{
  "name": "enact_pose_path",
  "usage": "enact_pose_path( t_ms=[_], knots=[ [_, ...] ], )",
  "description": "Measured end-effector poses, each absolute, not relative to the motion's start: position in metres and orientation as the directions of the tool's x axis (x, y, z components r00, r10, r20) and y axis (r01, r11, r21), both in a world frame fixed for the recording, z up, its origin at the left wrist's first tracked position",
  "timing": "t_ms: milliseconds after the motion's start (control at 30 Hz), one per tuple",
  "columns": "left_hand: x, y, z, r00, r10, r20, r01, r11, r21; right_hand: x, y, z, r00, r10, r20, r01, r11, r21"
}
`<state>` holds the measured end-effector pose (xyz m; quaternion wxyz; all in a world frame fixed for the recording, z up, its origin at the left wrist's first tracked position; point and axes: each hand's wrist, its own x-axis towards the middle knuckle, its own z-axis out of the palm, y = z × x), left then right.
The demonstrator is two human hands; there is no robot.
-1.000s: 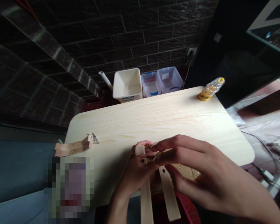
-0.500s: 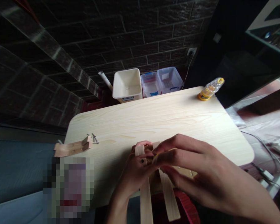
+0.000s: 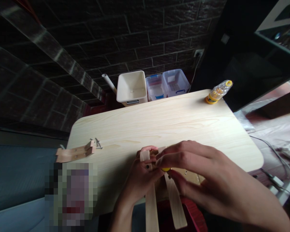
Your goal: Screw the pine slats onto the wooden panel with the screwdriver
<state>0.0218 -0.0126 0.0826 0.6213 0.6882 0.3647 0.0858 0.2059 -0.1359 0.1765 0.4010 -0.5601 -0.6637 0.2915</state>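
Observation:
My left hand (image 3: pixel 141 175) grips the top of a wooden assembly (image 3: pixel 151 199) made of two pale slats with drilled holes, at the table's near edge. My right hand (image 3: pixel 207 180) is closed in a pinch over the joint between the slats, with a small yellow thing (image 3: pixel 166 169) showing under its fingertips. What that yellow thing is, I cannot make out. The slats hang down past the table edge toward me.
The light wood table (image 3: pixel 164 125) bears a small wooden piece (image 3: pixel 74 153) with loose screws (image 3: pixel 98 143) at the left edge and a clear bottle with a yellow base (image 3: pixel 217 91) at the far right. A white bin (image 3: pixel 132 87) and clear boxes (image 3: pixel 168 84) stand behind. Cables (image 3: pixel 277 161) lie right.
My right hand's fingers have curled down a little over the joint, and the yellow thing now shows beneath them. My left hand and the slats have stayed put.

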Motion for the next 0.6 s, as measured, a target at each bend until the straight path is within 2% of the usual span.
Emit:
enact_pose_path(
  t_ms=[133, 433, 600],
  knots=[
    [0.019, -0.012, 0.079, 0.713, 0.631, -0.306, 0.445, -0.070, 0.893, 0.206, -0.136, 0.177, -0.048, 0.976, 0.212, 0.499, 0.207, -0.841],
    [0.025, -0.013, 0.089, 0.682, 0.602, -0.415, 0.469, 0.076, 0.880, 0.205, -0.135, 0.177, -0.050, 0.984, 0.168, 0.480, 0.172, -0.860],
    [0.024, -0.014, 0.086, 0.686, 0.614, -0.391, 0.462, 0.048, 0.886, 0.205, -0.136, 0.177, -0.032, 0.985, 0.172, 0.475, 0.166, -0.864]
  ],
)
